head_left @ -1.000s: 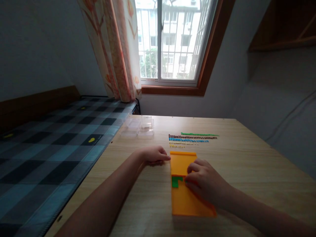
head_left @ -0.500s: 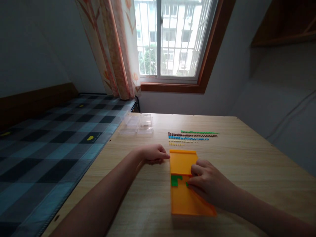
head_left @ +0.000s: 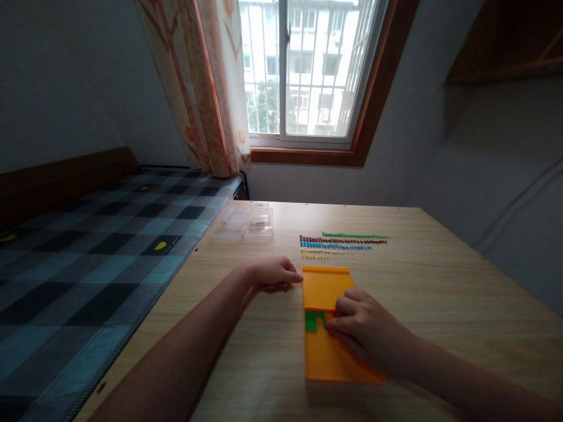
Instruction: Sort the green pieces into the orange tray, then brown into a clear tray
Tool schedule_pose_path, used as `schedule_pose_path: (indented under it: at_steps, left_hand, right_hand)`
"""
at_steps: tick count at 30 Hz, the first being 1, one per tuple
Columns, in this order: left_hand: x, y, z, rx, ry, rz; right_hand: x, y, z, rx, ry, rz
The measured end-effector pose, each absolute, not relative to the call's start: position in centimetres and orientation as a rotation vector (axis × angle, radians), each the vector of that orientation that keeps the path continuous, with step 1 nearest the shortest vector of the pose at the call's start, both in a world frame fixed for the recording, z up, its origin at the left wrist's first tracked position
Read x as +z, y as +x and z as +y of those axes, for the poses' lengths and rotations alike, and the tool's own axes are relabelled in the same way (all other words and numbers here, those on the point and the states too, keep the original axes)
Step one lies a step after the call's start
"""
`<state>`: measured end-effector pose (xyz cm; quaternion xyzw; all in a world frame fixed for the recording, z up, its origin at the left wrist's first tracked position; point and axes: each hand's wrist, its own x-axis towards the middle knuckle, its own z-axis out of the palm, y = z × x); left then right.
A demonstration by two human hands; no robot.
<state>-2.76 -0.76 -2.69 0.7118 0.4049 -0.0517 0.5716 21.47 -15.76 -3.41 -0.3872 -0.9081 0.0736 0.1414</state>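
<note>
An orange folding tray [head_left: 328, 357] lies opened out on the table, its upper panel flat beyond a raised ridge. Green building-block pieces [head_left: 311, 320] sit in the upper left corner of its near half. My left hand [head_left: 275, 272] is closed, with its fingertips at the tray's left edge. Over the tray's right side, my right hand [head_left: 360, 322] pinches a small green block [head_left: 325, 323], just right of the other green pieces. The fingers hide most of that block and part of the tray.
Beyond the tray, rows of tiny green [head_left: 352, 235], brown [head_left: 343, 241], blue [head_left: 334, 246] and yellow pieces [head_left: 313, 257] line the wooden table [head_left: 440, 281]. Clear plastic boxes [head_left: 244, 221] stand at the back left. A checked bed [head_left: 118, 234] adjoins the table's left side.
My right hand has moved slightly left with the small green block, bringing it up to the other green pieces. The left hand and the tray stay where they were.
</note>
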Motion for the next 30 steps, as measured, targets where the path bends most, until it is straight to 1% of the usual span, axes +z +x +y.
schedule_pose_path:
  at_steps: [30]
  left_hand:
    - [-2.76, -2.78, -0.8, -0.098, 1.671, 0.946]
  right_hand:
    - [-3.42, 21.37, -15.64, 0.205, -1.084, -2.581]
